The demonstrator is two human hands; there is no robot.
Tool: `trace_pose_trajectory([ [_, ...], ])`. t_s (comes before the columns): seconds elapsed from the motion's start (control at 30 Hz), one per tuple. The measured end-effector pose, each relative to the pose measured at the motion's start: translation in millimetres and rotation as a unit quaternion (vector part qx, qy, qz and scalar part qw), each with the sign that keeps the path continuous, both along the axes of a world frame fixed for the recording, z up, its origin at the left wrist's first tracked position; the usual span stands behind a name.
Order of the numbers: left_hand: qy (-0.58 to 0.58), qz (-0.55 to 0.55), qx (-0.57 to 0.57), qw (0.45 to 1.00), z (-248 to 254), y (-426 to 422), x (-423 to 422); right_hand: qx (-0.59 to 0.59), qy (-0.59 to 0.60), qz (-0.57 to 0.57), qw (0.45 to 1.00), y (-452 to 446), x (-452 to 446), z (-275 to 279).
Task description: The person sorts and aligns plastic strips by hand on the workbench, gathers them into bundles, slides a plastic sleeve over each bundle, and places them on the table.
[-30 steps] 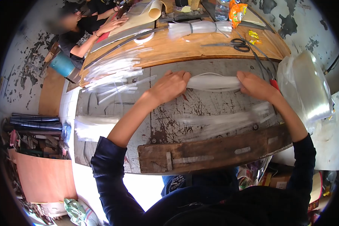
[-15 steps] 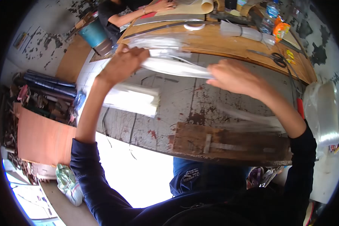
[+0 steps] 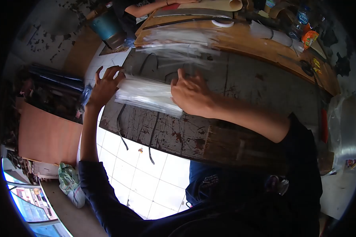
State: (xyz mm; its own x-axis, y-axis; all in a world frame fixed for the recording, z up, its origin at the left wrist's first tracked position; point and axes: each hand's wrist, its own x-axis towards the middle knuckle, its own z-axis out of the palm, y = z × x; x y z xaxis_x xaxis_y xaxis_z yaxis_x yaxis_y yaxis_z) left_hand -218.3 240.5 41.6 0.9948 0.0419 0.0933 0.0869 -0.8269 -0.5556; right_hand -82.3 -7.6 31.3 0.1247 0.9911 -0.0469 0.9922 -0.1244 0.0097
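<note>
A stack of clear plastic strips [image 3: 148,94] lies on the worn grey tabletop near its left edge. At the stack's left end is my left hand [image 3: 105,87], its fingers bent and apart, with fingertips at the plastic. My right hand [image 3: 193,94] is at the other end, fingers spread and partly over the strips; its underside is hidden. A second pile of clear plastic strips [image 3: 178,38] is farther back, a little blurred. Dark straps [image 3: 152,142] run beneath the near stack and hang over the table's front edge.
A wooden board [image 3: 225,148] lies along the front edge. On the raised wooden surface are a tape roll [image 3: 222,21], a rolled plastic bundle [image 3: 273,35], scissors [image 3: 306,68] and a water bottle [image 3: 302,17]. Another person's arm [image 3: 146,8] rests at the back.
Both hands have come down from above the table to the near stack. The plastic strip held stretched between them is no longer in the air. My view has shifted slightly left.
</note>
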Motion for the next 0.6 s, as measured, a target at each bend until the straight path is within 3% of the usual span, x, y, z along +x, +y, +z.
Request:
trace_pose_trajectory([
  [0.1, -0.016, 0.014, -0.022, 1.000, -15, 15, -3, 0.063, -0.013, -0.001, 0.998, -5, -4, -20],
  [0.17, -0.038, 0.018, -0.043, 0.998, -17, 19, -3, 0.240, 0.026, -0.041, 0.969, -5, -5, -39],
  [0.2, -0.038, 0.078, -0.098, 0.991, -13, 18, -3, 0.240, 0.027, -0.042, 0.970, -6, -3, -28],
  [0.27, -0.038, 0.138, -0.152, 0.978, -13, 26, -4, -0.010, 0.181, -0.045, 0.982, -8, 1, 2],
  [0.33, -0.014, 0.072, -0.421, 0.904, -13, 49, -9, 0.021, 0.178, -0.036, 0.983, -13, 4, -6],
  [0.4, -0.018, 0.066, -0.434, 0.898, -19, 60, -17, 0.053, 0.176, -0.028, 0.983, -20, 5, -16],
  [0.47, -0.098, 0.070, -0.637, 0.761, -33, 71, -20, 0.165, 0.250, -0.116, 0.947, -29, 0, -23],
  [0.5, -0.148, 0.074, -0.659, 0.734, -44, 67, -19, 0.164, 0.251, -0.118, 0.947, -35, -3, -12],
  [0.53, -0.147, 0.074, -0.660, 0.733, -61, 77, -16, 0.105, 0.428, -0.173, 0.881, -43, -6, 10],
  [0.6, -0.281, 0.034, -0.730, 0.622, -80, 84, -7, 0.042, 0.588, -0.222, 0.777, -48, -13, 18],
])
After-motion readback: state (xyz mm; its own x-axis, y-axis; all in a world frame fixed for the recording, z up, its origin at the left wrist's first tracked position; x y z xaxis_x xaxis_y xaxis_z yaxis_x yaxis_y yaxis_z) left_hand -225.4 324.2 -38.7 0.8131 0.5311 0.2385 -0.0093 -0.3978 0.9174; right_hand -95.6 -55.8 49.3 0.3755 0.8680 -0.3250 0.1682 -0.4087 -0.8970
